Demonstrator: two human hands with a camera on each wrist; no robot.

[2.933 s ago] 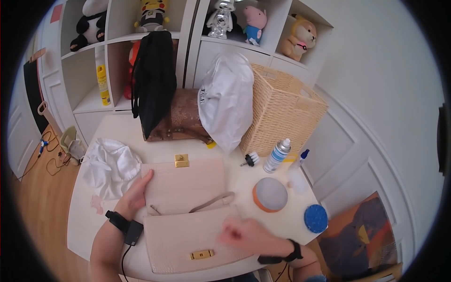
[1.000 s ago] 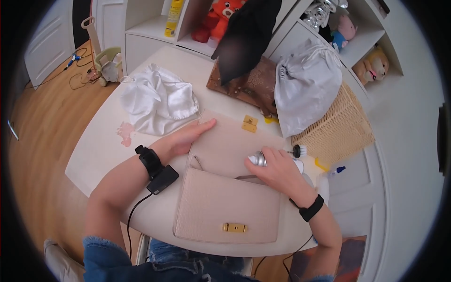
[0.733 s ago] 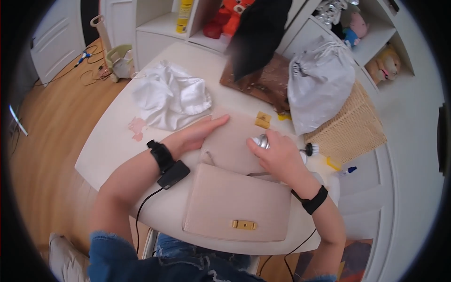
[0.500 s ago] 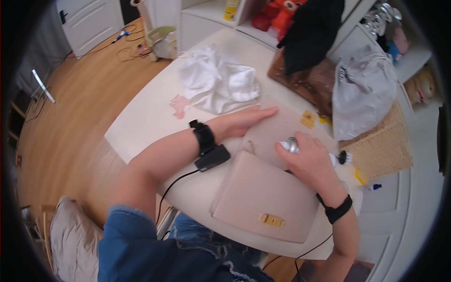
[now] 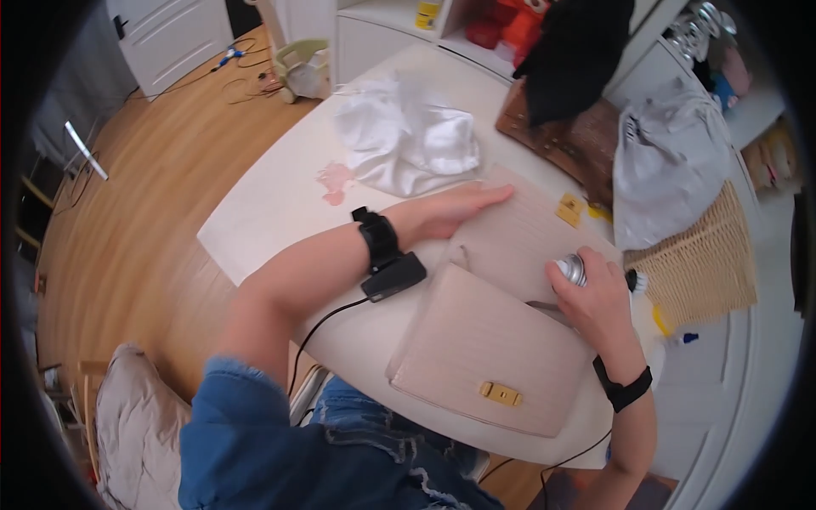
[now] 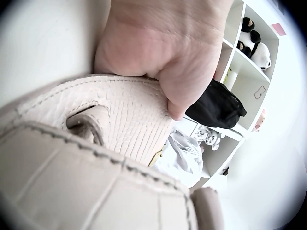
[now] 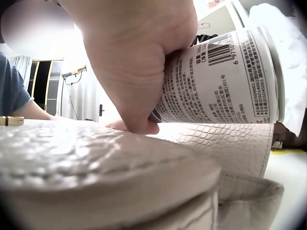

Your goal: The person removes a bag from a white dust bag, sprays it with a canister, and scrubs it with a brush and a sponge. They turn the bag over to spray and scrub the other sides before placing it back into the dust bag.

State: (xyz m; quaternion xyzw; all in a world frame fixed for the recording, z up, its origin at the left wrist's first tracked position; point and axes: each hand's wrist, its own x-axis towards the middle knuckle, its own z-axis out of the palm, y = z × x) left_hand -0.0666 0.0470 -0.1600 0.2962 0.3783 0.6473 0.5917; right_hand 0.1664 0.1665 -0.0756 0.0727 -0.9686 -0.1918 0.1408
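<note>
A pale pink bag [image 5: 489, 348] with gold clasp parts lies on the table, its flap [image 5: 514, 242] spread back. My left hand [image 5: 446, 212] holds the flap's left edge; the left wrist view shows the thumb of that hand [image 6: 165, 43] over the textured leather [image 6: 136, 115], its other fingers hidden. My right hand [image 5: 599, 302] grips a spray can [image 5: 571, 270] low over the flap's right side, the can's top facing left. In the right wrist view, the hand [image 7: 129, 62] wraps the can's printed body [image 7: 216, 81], which lies nearly horizontal above the leather [image 7: 96, 167].
A crumpled white cloth bag [image 5: 408, 144] lies beyond my left hand. At the back are a brown bag [image 5: 586, 140], a black cloth [image 5: 578, 59], a white drawstring bag [image 5: 667, 170] and a woven basket [image 5: 705, 263]. A small brush [image 5: 636, 280] is right of the can.
My right hand, empty at first, now grips the can that stood at the table's back right, and holds it over the flap. My left hand remains at the flap's edge. The head view has turned left.
</note>
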